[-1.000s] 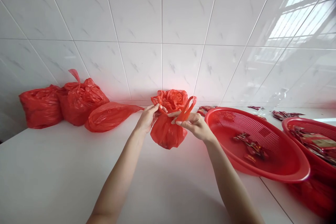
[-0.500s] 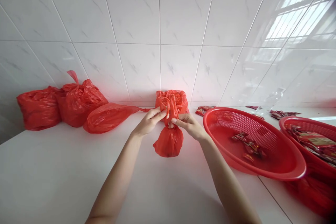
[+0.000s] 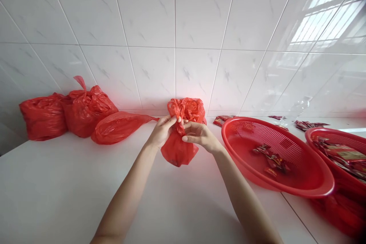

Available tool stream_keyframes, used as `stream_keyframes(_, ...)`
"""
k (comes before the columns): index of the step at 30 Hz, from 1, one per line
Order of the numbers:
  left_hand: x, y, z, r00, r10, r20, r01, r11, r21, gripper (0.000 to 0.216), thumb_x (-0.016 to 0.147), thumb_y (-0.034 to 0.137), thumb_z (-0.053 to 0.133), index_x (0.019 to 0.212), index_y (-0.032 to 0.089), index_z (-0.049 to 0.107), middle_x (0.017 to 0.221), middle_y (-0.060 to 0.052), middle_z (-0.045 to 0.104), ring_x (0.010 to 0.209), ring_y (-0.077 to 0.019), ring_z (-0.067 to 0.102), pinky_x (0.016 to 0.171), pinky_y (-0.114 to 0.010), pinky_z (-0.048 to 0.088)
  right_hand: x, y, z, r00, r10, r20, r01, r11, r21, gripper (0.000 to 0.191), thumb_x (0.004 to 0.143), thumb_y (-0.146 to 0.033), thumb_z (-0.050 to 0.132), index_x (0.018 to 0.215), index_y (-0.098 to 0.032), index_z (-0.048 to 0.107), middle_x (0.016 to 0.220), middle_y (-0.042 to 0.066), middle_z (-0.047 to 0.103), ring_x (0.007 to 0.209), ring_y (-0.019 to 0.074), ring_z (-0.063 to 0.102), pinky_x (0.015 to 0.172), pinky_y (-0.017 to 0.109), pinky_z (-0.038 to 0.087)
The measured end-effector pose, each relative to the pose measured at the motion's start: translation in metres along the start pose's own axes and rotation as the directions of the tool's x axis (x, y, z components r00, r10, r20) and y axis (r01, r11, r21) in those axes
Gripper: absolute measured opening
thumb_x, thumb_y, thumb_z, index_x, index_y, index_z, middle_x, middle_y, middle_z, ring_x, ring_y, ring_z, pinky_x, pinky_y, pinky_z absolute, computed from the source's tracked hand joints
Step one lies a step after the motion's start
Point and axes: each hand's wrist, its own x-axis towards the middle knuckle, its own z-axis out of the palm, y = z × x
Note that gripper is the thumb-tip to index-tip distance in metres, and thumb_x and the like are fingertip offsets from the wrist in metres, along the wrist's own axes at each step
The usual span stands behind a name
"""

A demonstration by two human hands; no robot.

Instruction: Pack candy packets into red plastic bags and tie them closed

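Observation:
A small red plastic bag [image 3: 179, 150] hangs in front of me, bulging below and gathered into a twisted neck above. My left hand [image 3: 162, 131] pinches that neck between thumb and fingers. Close on its right side is my right hand [image 3: 201, 135], thumb and fingers apart, fingertips at the neck; whether they touch it I cannot tell. The bag's contents are hidden by the plastic. Directly behind it, against the wall, sits another crumpled red bag [image 3: 196, 110].
On the left stand two full red bags [image 3: 42, 118] [image 3: 88, 112] and a slack red bag [image 3: 117, 127] lying flat. To the right, a red plastic basket [image 3: 243, 160] holds several small packets [image 3: 270, 156]. A second basket [image 3: 320, 131] with packets and a clear bottle [image 3: 299, 108] are farther right.
The bag's neck has swung left and tilts, with the left hand still pinching it. My right thumb and fingers have come apart from their grip on the bag.

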Motion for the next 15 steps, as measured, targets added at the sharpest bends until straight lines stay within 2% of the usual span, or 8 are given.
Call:
stream_keyframes(2, -0.002, 0.005, -0.013, 0.989, -0.008, -0.147, 0.003, 0.999, -0.036, 0.03, 0.079, 0.045, 0.075, 0.077, 0.018, 0.062, 0.075, -0.002, 0.061, 0.077, -0.0196, 0.065, 0.071, -0.033, 0.052, -0.002, -0.004, -0.003, 1.0, -0.017, -0.001, 0.017, 1.0, -0.025, 0.037, 0.076, -0.039, 0.081, 0.106, -0.021, 0.069, 0.114, 0.007, 0.068, 0.101, 0.0194, 0.065, 0.091, 0.036, 0.052)
stream_keyframes(5, -0.015, 0.028, -0.048, 0.926, 0.021, -0.376, -0.033, 0.999, -0.025, 0.032, 0.073, 0.042, 0.082, 0.071, 0.018, 0.061, 0.065, 0.001, 0.055, 0.06, -0.0126, 0.056, 0.057, -0.028, 0.05, -0.007, -0.011, -0.01, 0.996, -0.043, -0.079, 0.033, 0.992, -0.122, 0.031, 0.081, -0.039, 0.077, 0.104, -0.02, 0.071, 0.113, 0.008, 0.07, 0.103, 0.0209, 0.066, 0.095, 0.038, 0.051)
stream_keyframes(7, -0.032, 0.053, -0.077, 0.87, 0.102, -0.482, -0.113, 0.994, 0.006, 0.027, 0.074, 0.033, 0.082, 0.069, 0.018, 0.06, 0.064, 0.003, 0.056, 0.058, -0.0083, 0.051, 0.054, -0.023, 0.049, -0.011, -0.016, -0.016, 0.992, -0.054, -0.118, 0.034, 0.986, -0.166, 0.028, 0.083, -0.04, 0.075, 0.102, -0.019, 0.072, 0.106, 0.007, 0.071, 0.098, 0.0201, 0.067, 0.094, 0.038, 0.051)
stream_keyframes(9, -0.054, 0.082, -0.109, 0.783, 0.2, -0.589, -0.193, 0.978, 0.075, 0.018, 0.074, 0.021, 0.078, 0.069, 0.017, 0.061, 0.065, 0.006, 0.061, 0.059, -0.0065, 0.052, 0.055, -0.02, 0.051, -0.014, -0.021, -0.02, 0.992, -0.055, -0.116, 0.034, 0.984, -0.175, 0.027, 0.084, -0.04, 0.073, 0.1, -0.019, 0.073, 0.101, 0.007, 0.072, 0.093, 0.0193, 0.067, 0.092, 0.037, 0.052)
stream_keyframes(10, -0.066, 0.096, -0.124, 0.733, 0.249, -0.634, -0.213, 0.968, 0.134, 0.013, 0.074, 0.013, 0.074, 0.07, 0.016, 0.063, 0.068, 0.006, 0.064, 0.063, -0.0082, 0.055, 0.057, -0.022, 0.054, -0.016, -0.023, -0.022, 0.993, -0.053, -0.109, 0.033, 0.984, -0.176, 0.027, 0.084, -0.041, 0.073, 0.1, -0.018, 0.073, 0.1, 0.007, 0.073, 0.091, 0.019, 0.068, 0.09, 0.037, 0.052)
stream_keyframes(11, -0.077, 0.109, -0.139, 0.617, 0.378, -0.69, -0.243, 0.926, 0.29, 0.015, 0.073, 0.007, 0.071, 0.067, 0.015, 0.061, 0.066, 0.006, 0.065, 0.062, -0.0094, 0.057, 0.054, -0.022, 0.053, -0.017, -0.025, -0.023, 0.994, -0.05, -0.101, 0.031, 0.984, -0.175, 0.027, 0.084, -0.041, 0.073, 0.099, -0.018, 0.073, 0.099, 0.007, 0.073, 0.089, 0.0188, 0.068, 0.089, 0.037, 0.053)
stream_keyframes(13, -0.097, 0.13, -0.168, 0.457, 0.535, -0.711, -0.202, 0.84, 0.503, 0.016, 0.074, 0.0, 0.063, 0.066, 0.014, 0.059, 0.06, 0.007, 0.064, 0.059, -0.01, 0.058, 0.052, -0.023, 0.053, -0.019, -0.028, -0.024, 0.995, -0.045, -0.089, 0.029, 0.984, -0.174, 0.027, 0.084, -0.041, 0.074, 0.098, -0.018, 0.073, 0.096, 0.007, 0.073, 0.088, 0.0186, 0.068, 0.087, 0.036, 0.054)
stream_keyframes(15, -0.112, 0.142, -0.194, 0.31, 0.574, -0.758, -0.104, 0.813, 0.573, 0.019, 0.077, -0.001, 0.056, 0.066, 0.014, 0.058, 0.051, 0.008, 0.058, 0.051, -0.0082, 0.053, 0.048, -0.021, 0.051, -0.019, -0.03, -0.023, 0.997, -0.034, -0.074, 0.02, 0.983, -0.183, 0.027, 0.084, -0.041, 0.073, 0.097, -0.017, 0.074, 0.095, 0.007, 0.074, 0.088, 0.0187, 0.068, 0.087, 0.036, 0.054)
